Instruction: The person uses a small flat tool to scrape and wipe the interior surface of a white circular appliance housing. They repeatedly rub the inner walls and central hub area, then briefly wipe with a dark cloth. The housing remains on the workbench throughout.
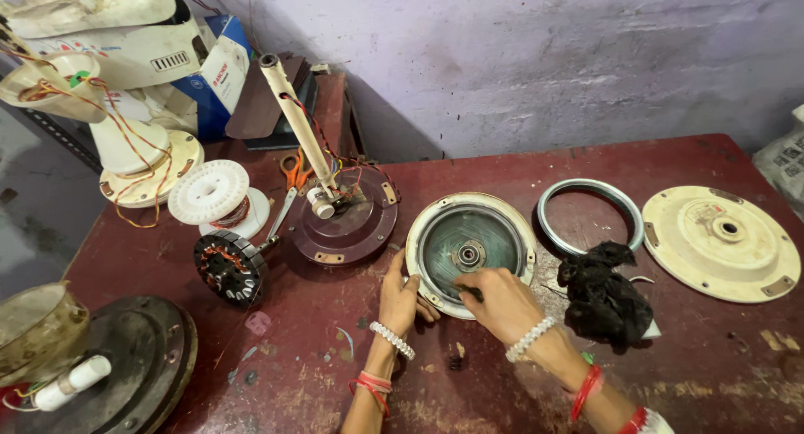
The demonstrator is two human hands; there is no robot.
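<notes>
Two hands (452, 300) on one round fan housing (470, 251); one black rag (605, 296).

Two hands (402, 296) (502, 304) — three fan housings (469, 250) (345, 220) (722, 241) — one metal ring (590, 214).

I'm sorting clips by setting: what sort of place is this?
Most likely a small ceiling-fan repair workshop. On the worn red table lie an opened fan motor housing under both hands, a wound stator, a wire spool and a removed cream cover plate.
</notes>
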